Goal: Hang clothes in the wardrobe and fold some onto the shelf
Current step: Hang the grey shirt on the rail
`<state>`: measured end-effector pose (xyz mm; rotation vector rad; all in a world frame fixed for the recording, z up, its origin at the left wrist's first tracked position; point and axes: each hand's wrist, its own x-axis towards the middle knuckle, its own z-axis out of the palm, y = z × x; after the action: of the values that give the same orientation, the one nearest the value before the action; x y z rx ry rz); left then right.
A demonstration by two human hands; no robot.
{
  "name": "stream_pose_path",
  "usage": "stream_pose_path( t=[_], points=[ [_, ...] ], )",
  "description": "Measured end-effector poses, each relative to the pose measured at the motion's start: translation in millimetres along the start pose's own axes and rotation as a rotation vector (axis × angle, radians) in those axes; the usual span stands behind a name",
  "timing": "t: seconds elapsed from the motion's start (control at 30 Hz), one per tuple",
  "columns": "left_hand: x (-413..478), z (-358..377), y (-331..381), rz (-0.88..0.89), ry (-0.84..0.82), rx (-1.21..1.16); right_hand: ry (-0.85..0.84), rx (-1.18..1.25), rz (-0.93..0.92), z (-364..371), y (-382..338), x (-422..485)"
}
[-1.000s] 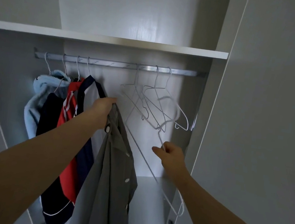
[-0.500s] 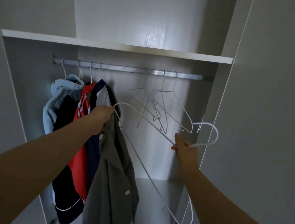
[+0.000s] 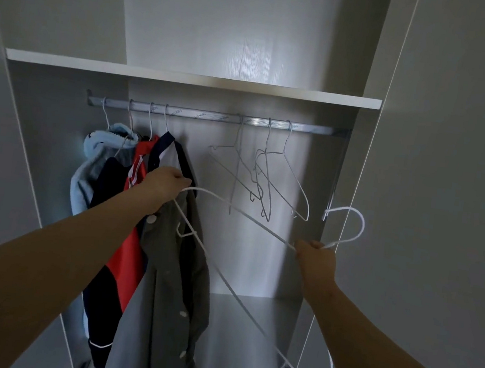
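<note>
Clothes (image 3: 131, 249), bare hangers (image 3: 295, 187) in wardrobe (image 3: 186, 78), left hand (image 3: 164, 185) gripping shirt (image 3: 171, 266), right hand (image 3: 316, 258) hanger (image 3: 362, 227)

The rail (image 3: 206, 115) under the shelf (image 3: 186, 78) carried four hung garments (image 3: 109, 174) at its left end. Three bare wire hangers (image 3: 268, 138) dangled further right.

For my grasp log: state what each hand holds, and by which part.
The left hand grips the grey shirt at its top end. The right hand pinches the white wire hanger at its neck, just below the hook.
</note>
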<state>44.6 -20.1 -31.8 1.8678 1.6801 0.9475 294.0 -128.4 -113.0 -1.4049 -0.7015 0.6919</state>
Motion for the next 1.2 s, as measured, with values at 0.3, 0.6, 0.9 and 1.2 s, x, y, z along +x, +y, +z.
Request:
stream_pose_path(
  t=[0.3, 0.6, 0.9, 1.2],
  points=[
    [-15.7, 20.5, 1.8, 0.126, 0.007, -0.106, -0.068, -0.136, -0.095, 20.9, -1.7, -6.6],
    [-51.2, 35.5, 19.6, -0.07, -0.17, -0.749, -0.125, -0.136, -0.168, 54.8, -6.0, -18.5],
    [-86.9, 27.4, 17.6, 0.313, -0.375, -0.337, -0.084, -0.023, -0.17, 64.0, -16.8, -18.6],
    [-59.7, 34.4, 18.1, 0.799, 0.112, 0.872, -0.082, 0.005, -0.192, 67.8, -40.5, -15.7]
  ],
)
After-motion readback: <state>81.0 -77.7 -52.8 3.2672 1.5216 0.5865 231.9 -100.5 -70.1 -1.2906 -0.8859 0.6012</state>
